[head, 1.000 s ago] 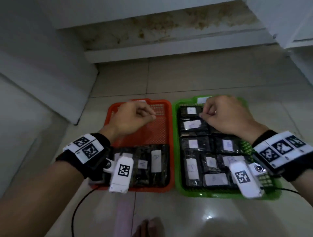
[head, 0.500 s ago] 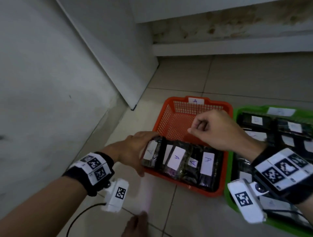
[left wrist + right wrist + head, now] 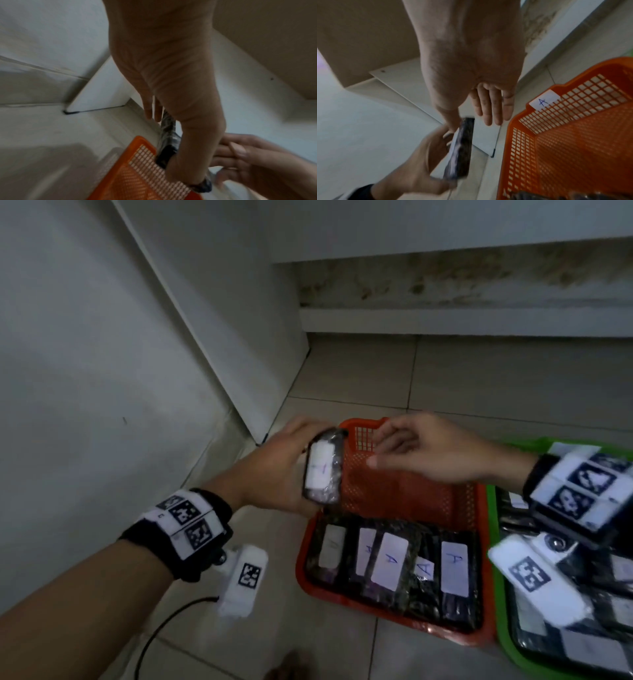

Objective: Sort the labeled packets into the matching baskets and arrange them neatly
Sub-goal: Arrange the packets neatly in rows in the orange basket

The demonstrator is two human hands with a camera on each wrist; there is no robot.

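My left hand (image 3: pixel 274 474) grips a dark packet (image 3: pixel 323 470) with a white label, held upright above the far left corner of the orange basket (image 3: pixel 394 491). The left wrist view shows the same packet (image 3: pixel 169 135) edge-on, between thumb and fingers. My right hand (image 3: pixel 411 450) hovers just right of the packet with straight fingers (image 3: pixel 493 108) and holds nothing. A row of packets labelled A (image 3: pixel 390 559) lies along the basket's near side. An A tag (image 3: pixel 544 101) sits on its far rim.
The green basket (image 3: pixel 500 628) full of labelled packets stands directly right of the orange one. A white wall and cabinet panel (image 3: pixel 205 337) rise close on the left. A black cable (image 3: pixel 154 635) trails on the tiled floor near my left arm.
My left hand has risen from the near left corner of the orange basket with a packet in it. My right hand has uncurled and moved left towards that packet.
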